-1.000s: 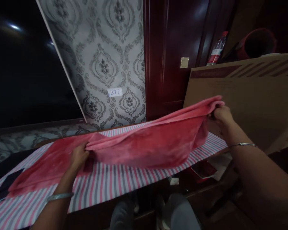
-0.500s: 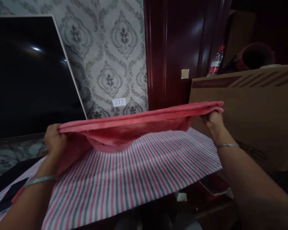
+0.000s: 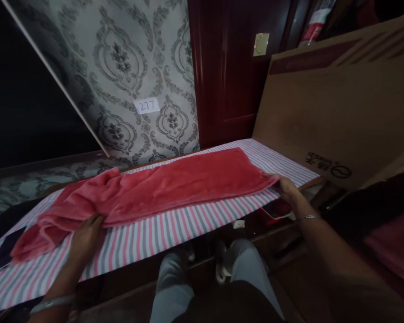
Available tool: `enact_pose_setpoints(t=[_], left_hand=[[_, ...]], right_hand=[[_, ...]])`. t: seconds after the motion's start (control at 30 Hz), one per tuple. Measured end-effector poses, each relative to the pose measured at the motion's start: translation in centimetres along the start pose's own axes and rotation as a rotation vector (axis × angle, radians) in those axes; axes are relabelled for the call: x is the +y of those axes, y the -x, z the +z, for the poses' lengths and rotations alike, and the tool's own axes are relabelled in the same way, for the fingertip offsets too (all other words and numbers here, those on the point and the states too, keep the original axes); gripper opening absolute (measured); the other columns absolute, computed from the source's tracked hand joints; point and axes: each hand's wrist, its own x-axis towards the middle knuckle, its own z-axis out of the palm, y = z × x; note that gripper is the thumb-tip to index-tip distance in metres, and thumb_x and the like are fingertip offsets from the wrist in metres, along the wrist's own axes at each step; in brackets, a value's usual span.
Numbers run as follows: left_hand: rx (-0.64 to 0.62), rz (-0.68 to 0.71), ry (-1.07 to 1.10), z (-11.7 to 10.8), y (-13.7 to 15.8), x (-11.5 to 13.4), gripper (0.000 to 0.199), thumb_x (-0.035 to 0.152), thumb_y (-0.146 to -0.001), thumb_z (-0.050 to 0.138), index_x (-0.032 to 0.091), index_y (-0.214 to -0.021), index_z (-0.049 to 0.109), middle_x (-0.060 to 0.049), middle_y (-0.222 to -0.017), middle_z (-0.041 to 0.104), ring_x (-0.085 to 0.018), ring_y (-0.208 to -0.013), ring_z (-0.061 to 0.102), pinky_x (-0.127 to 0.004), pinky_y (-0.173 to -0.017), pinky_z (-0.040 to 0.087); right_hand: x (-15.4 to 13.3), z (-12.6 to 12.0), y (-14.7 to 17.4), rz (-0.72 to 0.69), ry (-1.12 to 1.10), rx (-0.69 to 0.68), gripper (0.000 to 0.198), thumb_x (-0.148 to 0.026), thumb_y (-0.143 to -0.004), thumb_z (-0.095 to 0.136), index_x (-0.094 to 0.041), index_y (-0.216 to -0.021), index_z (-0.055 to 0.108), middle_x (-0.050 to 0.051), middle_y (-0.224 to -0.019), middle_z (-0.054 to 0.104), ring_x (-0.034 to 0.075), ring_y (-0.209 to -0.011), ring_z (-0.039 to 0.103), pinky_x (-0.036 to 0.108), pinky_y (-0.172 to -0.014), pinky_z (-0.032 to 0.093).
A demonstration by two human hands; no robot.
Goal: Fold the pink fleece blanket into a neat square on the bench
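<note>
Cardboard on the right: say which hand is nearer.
Right. The right hand, at the near right corner of the red cloth, is in front of the cardboard; the left hand, on the cloth's near edge, is far to the cardboard's left.

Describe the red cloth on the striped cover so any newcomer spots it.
Start at the patterned wall bearing the paper marked 277. Below it runs a striped cover, and along that lies the long red cloth, bunched at the left and flatter toward the right. Its plain plush surface sets it apart from the striped cover beneath.
</note>
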Motion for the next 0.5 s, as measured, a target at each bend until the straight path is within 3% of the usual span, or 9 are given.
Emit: enact_pose_setpoints(t=[0.13,0.23,0.33,0.5], left_hand=[[-0.003,-0.009,-0.084,0.2,-0.7,0.4,0.036,0.018,-0.083,0.044,0.015,-0.112,0.066,-0.016,-0.118,0.066,-0.03,-0.097,0.064,-0.041,-0.086,0.05],[-0.024,0.011,-0.142,-0.1,-1.3,0.8,0.039,0.019,-0.087,0.041,0.01,-0.117,0.065,-0.019,-0.118,0.066,-0.031,-0.098,0.063,-0.041,-0.087,0.049],[-0.012,-0.003,-0.15,-0.8,-1.8,0.8,0.039,0.017,-0.085,0.041,0.009,-0.115,0.065,-0.019,-0.116,0.067,-0.03,-0.097,0.063,-0.04,-0.087,0.049],[0.068,-0.068,-0.233,-2.3,-2.1,0.3,0.04,0.016,-0.086,0.038,0.008,-0.115,0.064,-0.018,-0.116,0.067,-0.029,-0.091,0.062,-0.038,-0.082,0.048]], right_hand=[[0.0,-0.1,-0.4,0.063,0.008,0.014,0.03,-0.044,-0.081,0.054,-0.017,-0.081,0.066,0.006,-0.062,0.064,0.019,-0.054,0.058,0.031,-0.054,0.052],[0.1,0.8,-0.4,0.032,0.05,0.063,0.028,-0.036,-0.068,0.07,-0.016,-0.088,0.066,-0.002,-0.058,0.058,0.012,-0.047,0.048,0.024,-0.047,0.043],[-0.3,1.0,-0.6,-0.009,0.06,0.095,0.038,-0.028,-0.063,0.07,-0.017,-0.099,0.067,-0.007,-0.054,0.05,0.01,-0.044,0.041,0.022,-0.044,0.038],[-0.7,-1.2,-0.5,-0.085,0.051,0.123,0.043,-0.031,-0.063,0.065,-0.018,-0.104,0.067,-0.005,-0.058,0.053,0.011,-0.048,0.046,0.024,-0.048,0.042]])
